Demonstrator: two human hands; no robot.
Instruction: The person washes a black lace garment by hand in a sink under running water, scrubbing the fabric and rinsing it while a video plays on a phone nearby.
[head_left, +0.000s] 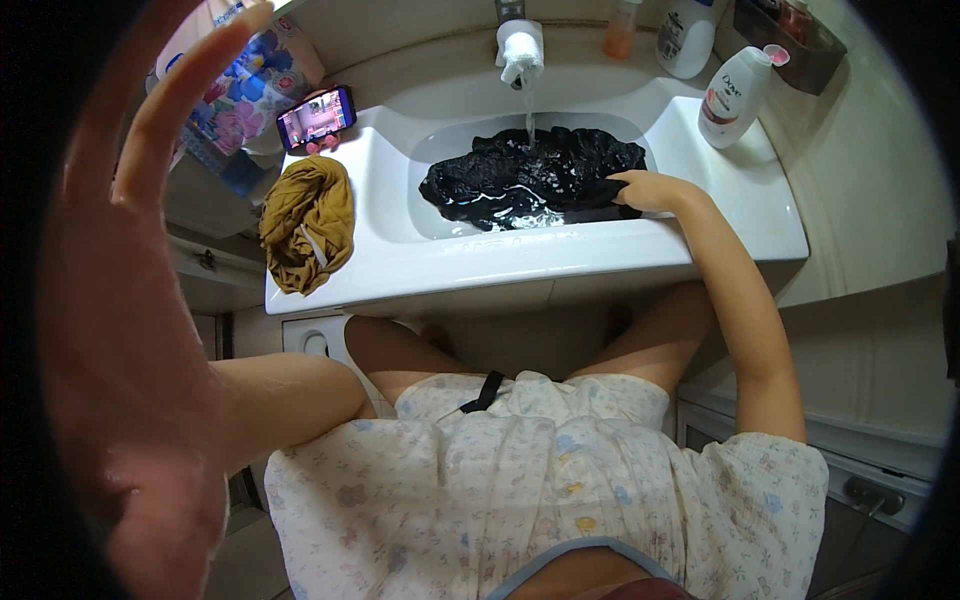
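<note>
My right hand (651, 190) grips the right end of a soaked black garment (540, 176) in the white washbasin (480, 262). Its fingertips are partly hidden in the fabric. Water surrounds the garment, and a stream falls onto it from the faucet (517, 45), whose spout is wrapped in something white. Raised close to the camera, my left hand (142, 300) fills the left side of the view. It looks wet, with its fingers stretched upward and nothing visible in it. A crumpled mustard-brown cloth (309, 225) lies on the basin's left ledge.
A phone (316, 118) with a lit screen leans at the back left, beside flower-printed packaging (255, 82). On the right ledge stands a white Dove bottle (735, 97) with its pink cap open. Behind are another white bottle (685, 37), an orange-filled bottle (621, 30) and a dark caddy (799, 49).
</note>
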